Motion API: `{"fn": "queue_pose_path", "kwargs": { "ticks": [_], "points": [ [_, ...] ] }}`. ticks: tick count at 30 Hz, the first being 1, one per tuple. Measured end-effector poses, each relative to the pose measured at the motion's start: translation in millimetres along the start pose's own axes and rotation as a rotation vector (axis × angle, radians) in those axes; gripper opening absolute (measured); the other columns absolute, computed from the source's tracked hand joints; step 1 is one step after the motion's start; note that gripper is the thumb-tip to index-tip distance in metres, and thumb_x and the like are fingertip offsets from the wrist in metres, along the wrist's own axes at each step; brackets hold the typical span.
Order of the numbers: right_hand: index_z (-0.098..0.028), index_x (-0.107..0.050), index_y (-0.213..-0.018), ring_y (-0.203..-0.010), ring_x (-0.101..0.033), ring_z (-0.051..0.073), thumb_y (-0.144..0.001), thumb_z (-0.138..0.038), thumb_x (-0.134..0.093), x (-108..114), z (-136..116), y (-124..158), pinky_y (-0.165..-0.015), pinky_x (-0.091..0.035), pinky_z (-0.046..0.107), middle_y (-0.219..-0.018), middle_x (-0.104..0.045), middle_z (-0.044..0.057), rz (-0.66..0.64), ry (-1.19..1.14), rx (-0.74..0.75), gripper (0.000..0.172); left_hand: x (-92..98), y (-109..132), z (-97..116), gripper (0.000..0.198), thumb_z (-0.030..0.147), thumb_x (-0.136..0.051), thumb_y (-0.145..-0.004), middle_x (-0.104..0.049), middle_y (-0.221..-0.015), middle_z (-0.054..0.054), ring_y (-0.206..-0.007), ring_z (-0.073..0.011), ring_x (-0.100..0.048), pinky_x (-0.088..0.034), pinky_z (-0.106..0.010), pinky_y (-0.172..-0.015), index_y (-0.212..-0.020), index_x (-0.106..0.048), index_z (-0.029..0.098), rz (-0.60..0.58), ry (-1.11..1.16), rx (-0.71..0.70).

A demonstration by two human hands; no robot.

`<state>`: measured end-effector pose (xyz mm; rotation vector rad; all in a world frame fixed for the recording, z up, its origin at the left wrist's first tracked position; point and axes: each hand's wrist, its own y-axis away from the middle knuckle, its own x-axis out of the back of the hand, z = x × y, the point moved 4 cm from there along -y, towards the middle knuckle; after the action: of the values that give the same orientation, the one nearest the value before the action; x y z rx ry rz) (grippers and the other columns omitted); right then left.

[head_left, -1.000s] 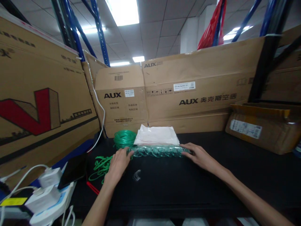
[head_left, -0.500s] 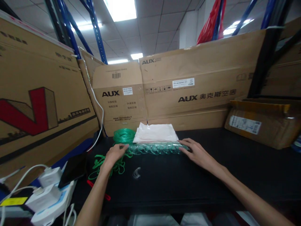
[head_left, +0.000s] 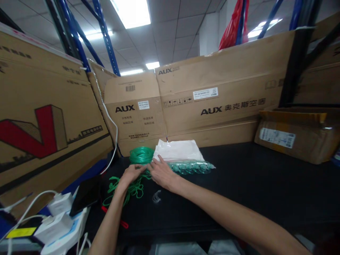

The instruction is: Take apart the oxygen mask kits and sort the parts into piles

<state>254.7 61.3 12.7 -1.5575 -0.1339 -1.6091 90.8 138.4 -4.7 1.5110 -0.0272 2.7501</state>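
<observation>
A long clear plastic pack (head_left: 191, 168) with a row of round greenish pieces lies on the black table, against a white plastic-wrapped packet (head_left: 177, 150). My left hand (head_left: 133, 173) is closed at the left end of the pack, thumb and fingers together. Right beside it, my right hand (head_left: 162, 174) bends its fingers over that same end, covering it. The exact contact of the fingertips is hidden. Behind my left hand sits a coil of green tubing (head_left: 141, 155). Loose green cord (head_left: 135, 189) lies tangled under my left wrist.
Small clear curved pieces (head_left: 156, 196) lie in front of my right hand. At left are a power strip (head_left: 65, 237) with white plugs, a dark phone-like slab (head_left: 86, 194) and a red loop (head_left: 124, 224). Cardboard (head_left: 220, 88) walls the back; an opened carton (head_left: 294, 138) stands at right.
My right hand has moved left from the pack's right end to its left end, next to my left hand. The pack's right end now lies free. The view has shifted slightly.
</observation>
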Motion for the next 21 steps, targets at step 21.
{"fn": "queue_pose_path", "kwargs": {
  "ticks": [21],
  "points": [
    [-0.013, -0.061, -0.13, -0.137, -0.045, 0.034, -0.098, -0.034, -0.054, 42, 8, 66, -0.118, -0.028, 0.055, -0.141, -0.057, 0.019, 0.14, 0.015, -0.11, 0.039, 77.4, 44, 1, 0.045, 0.055, -0.061, -0.085, -0.078, -0.111, -0.007, -0.114, -0.0301, -0.067, -0.049, -0.036, -0.097, -0.115, -0.076, 0.025, 0.584, 0.309, -0.115]
  ]
}}
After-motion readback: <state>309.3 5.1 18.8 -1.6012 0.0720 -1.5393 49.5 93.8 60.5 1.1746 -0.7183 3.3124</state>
